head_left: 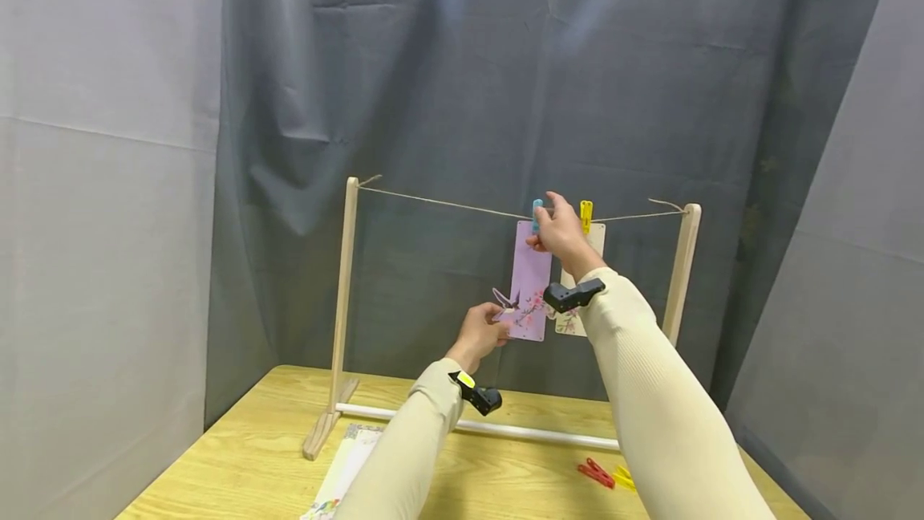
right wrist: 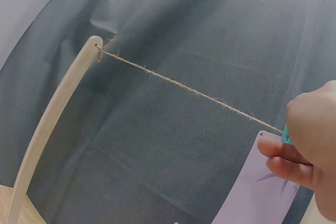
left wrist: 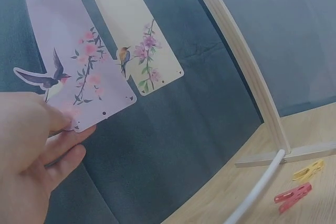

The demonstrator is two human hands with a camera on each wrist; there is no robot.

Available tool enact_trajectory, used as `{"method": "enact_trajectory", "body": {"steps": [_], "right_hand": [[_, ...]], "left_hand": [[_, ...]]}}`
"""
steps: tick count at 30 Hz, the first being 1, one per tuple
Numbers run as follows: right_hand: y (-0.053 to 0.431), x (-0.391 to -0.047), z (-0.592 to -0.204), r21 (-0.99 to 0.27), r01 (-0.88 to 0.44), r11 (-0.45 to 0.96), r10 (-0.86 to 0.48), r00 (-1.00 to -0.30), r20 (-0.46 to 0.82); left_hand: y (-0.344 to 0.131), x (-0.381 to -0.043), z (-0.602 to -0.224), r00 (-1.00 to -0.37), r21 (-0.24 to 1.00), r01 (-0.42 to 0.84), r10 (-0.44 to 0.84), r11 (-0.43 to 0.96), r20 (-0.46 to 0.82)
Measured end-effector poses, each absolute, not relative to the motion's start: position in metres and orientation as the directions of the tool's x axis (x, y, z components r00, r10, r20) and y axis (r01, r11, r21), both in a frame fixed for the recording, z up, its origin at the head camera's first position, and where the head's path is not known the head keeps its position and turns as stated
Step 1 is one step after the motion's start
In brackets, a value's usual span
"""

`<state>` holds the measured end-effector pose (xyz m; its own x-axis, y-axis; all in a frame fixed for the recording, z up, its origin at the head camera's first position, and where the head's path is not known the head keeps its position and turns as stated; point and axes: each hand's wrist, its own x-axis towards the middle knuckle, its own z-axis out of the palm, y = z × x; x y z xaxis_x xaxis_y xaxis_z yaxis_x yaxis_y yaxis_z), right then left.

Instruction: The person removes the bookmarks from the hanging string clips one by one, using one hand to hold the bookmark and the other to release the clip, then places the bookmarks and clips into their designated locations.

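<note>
On the left, we see the left hand (head_left: pixel 480 335) pinching the lower left corner of a long purple card with printed flowers (head_left: pixel 530 267). From this grip the card extends upward, long axis nearly vertical, to a thin brown string (head_left: pixel 447 201). The right hand (head_left: pixel 566 237) is nearer its top, at a small blue plastic clip (head_left: pixel 537 205); it partly covers this clip, so we cannot tell if its fingers squeeze. It also hides part of a long cream card (head_left: pixel 597 237).

Long cream sleeves (head_left: pixel 653 375), black wrist cameras (head_left: pixel 573 295), a yellow patch (head_left: pixel 466 379) beside the left one
</note>
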<state>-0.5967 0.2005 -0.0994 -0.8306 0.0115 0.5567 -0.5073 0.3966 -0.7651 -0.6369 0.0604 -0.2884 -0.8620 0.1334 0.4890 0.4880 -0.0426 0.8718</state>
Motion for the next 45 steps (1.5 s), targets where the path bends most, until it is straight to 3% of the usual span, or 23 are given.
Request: {"method": "enact_trajectory", "body": {"steps": [13,32,40,45], "right_hand": [[0.207,-0.596,-0.099,-0.738,-0.507,0.446,0.030,-0.815,0.578],[0.213,-0.600,-0.108,-0.806,-0.564,0.180,0.224,-0.775,0.592],[0.207,-0.608,-0.116,-0.788,-0.607,0.105,0.284,-0.741,0.608],[0.203,-0.612,-0.123,-0.771,-0.637,-0.026,0.357,-0.726,0.588]], "left_hand": [[0.061,-0.635,-0.292,-0.850,0.856,0.511,0.101,-0.080,0.517],[0.063,-0.630,-0.293,-0.806,0.803,0.566,0.076,-0.188,0.586],[0.059,-0.634,-0.294,-0.804,0.804,0.580,0.066,-0.127,0.591],[0.061,-0.634,-0.295,-0.802,0.801,0.585,0.061,-0.125,0.595]]}}
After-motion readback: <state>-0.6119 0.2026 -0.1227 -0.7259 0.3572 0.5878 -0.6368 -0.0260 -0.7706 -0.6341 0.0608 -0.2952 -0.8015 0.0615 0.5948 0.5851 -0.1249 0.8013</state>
